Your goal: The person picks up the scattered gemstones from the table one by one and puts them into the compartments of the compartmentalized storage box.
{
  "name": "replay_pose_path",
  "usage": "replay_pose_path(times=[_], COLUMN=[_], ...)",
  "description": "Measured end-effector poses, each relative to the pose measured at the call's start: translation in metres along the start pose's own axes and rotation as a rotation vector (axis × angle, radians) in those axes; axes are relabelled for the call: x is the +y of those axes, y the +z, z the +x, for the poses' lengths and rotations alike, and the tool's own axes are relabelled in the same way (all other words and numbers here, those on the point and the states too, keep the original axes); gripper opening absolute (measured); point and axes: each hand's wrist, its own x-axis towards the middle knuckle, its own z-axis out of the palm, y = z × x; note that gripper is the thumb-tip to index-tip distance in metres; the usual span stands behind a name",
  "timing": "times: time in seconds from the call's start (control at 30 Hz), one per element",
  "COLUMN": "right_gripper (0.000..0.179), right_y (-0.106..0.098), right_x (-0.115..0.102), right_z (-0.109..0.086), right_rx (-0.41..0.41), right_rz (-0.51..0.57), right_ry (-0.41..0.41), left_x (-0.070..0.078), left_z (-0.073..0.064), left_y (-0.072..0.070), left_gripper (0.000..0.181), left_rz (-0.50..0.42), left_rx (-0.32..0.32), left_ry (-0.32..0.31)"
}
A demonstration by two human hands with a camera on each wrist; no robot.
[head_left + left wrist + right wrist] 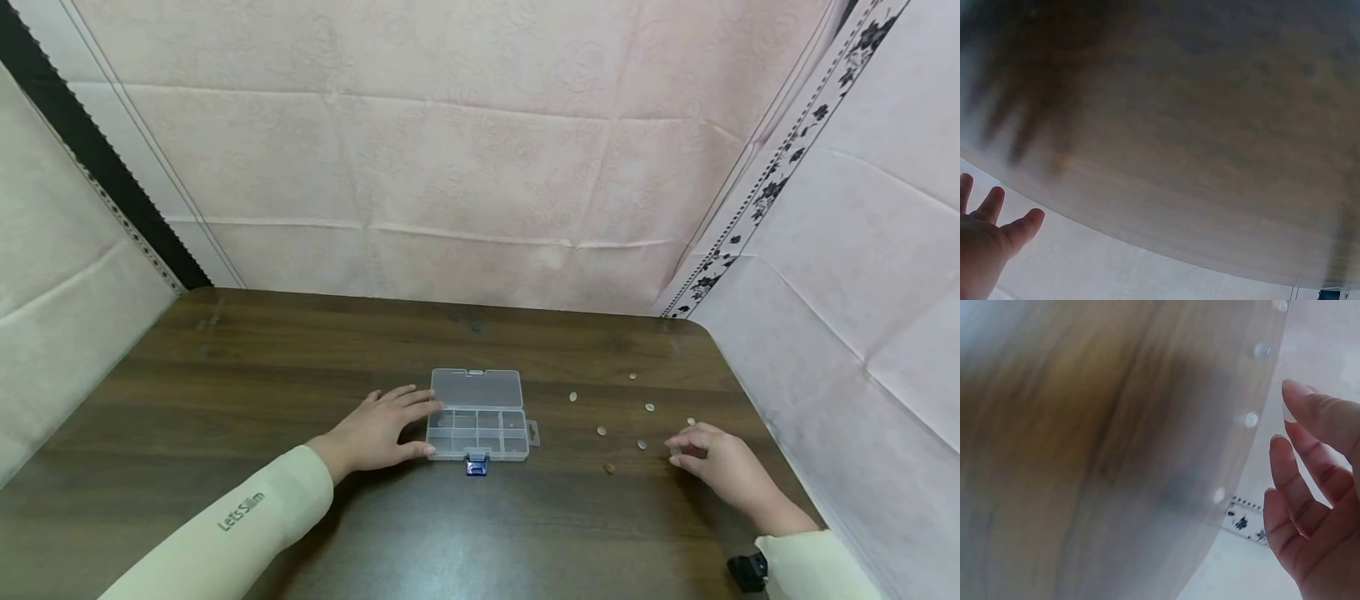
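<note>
Pale, fold-creased cloth (pixel 480 167) hangs across the back; whitish cloth down both sides, black band (pixel 105 150) at left, black-flowered border (pixel 787 167) at right. Tabletop (pixel 300 358): dark brown wood grain, far corners rounded, a soft glare toward the near middle, faint marks along the far edge. Left hand (pixel 378 429) wide, fingers spread and nearly straight, fingertips at the left edge of the clear box (pixel 477 429). Box sits mid-tabletop, lid (pixel 476 389) laid back, two rows of compartments, blue piece (pixel 476 465) at near edge. Right hand (pixel 716 467), well right, narrow: thumb and forefinger pinch a small pale disc (pixel 676 451). More small discs (pixel 602 432) lie scattered between box and right hand.
</note>
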Motion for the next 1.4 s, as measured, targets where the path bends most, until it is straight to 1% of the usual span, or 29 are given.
replay_pose_path(times=[0.23, 0.6, 0.7, 0.83, 1.07, 1.4], right_gripper=[0.018, 0.019, 0.019, 0.018, 0.019, 0.017], right_y=[0.003, 0.011, 0.012, 0.013, 0.019, 0.026], right_x=[-0.02, -0.046, -0.054, -0.063, -0.081, -0.101], right_z=[0.006, 0.019, 0.023, 0.028, 0.04, 0.053], right_rx=[0.1, 0.186, 0.18, 0.154, 0.131, 0.082], right_rz=[-0.047, -0.038, -0.017, 0.01, 0.049, 0.104], right_ry=[-0.101, -0.191, -0.201, -0.191, -0.223, -0.235], left_x=[0.0, -0.001, -0.001, -0.001, -0.001, -0.002], left_z=[-0.001, -0.001, -0.001, -0.001, 0.0, 0.0], left_y=[0.0, 0.0, 0.001, 0.001, 0.001, 0.003], left_gripper=[0.066, 0.066, 0.066, 0.067, 0.067, 0.068], left_rz=[-0.004, -0.002, 0.003, -0.002, -0.013, -0.042], left_rx=[0.001, 0.002, 0.005, 0.006, 0.008, 0.007], left_ry=[0.002, -0.004, -0.002, -0.005, -0.014, -0.015])
